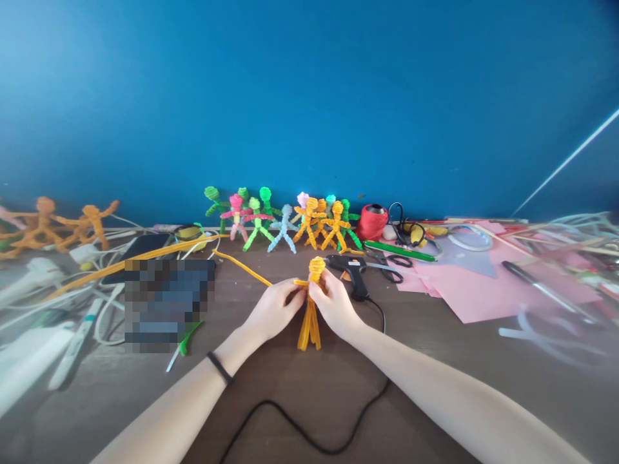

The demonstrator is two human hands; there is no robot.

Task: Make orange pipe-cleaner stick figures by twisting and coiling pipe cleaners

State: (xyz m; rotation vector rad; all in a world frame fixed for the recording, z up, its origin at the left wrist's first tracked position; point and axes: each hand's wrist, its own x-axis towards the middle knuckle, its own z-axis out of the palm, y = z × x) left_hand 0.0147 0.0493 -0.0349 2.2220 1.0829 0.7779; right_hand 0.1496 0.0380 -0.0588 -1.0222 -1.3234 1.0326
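Orange stick man [310,325] is standing tall.
Left hand [273,310] and right hand [333,303] are pinching it; legs hanging below the grip.

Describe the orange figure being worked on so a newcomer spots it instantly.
Start at the row of pipe-cleaner figures standing against the blue wall, then come forward to mid-table. The orange figure is pinched between the left hand and right hand; unlike the others it has a coiled head but straight, unspread strands below.
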